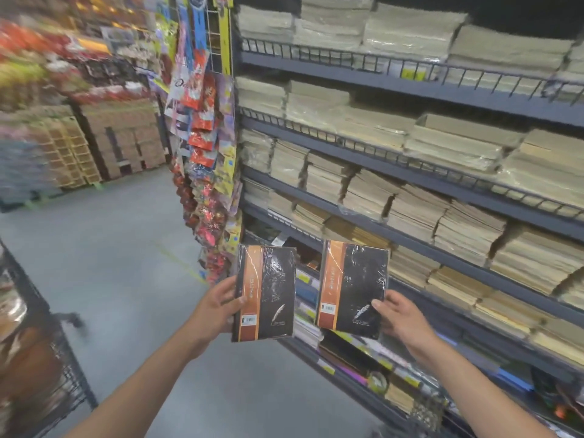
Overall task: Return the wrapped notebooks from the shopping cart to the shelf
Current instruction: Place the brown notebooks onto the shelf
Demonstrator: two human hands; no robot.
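Notebook (268,289) apiece: L hand (218,308), R hand (400,317)

L hand (218,306) & R hand (399,317) bare, forearms (151,368) apparently bare too.

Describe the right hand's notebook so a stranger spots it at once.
Start at the dark shelf rack stacked with beige paper. Before its lower shelves two hands hold up twin black wrapped notebooks with orange spines. Yours is the right notebook, gripped low by the right hand, higher than the left notebook in the left hand.
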